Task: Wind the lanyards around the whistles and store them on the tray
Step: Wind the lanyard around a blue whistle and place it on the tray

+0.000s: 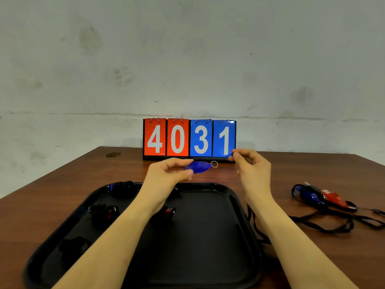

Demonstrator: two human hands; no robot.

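Above the tray [235,197], left hand [166,176] pinches the blue whistle [198,166]; right hand [252,165], pinching its lanyard [230,156], should wind taut, even turns

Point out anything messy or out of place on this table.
Only the unwound whistles right of the tray, their black lanyards tangled loose across the table. Otherwise nothing stands out.

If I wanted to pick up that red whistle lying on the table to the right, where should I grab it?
Probably by its red body, pinched across the sides from above. The red whistle lies flat on the table, close against a blue whistle on its left, so come from the right or near side. The loose black lanyards would trail behind.
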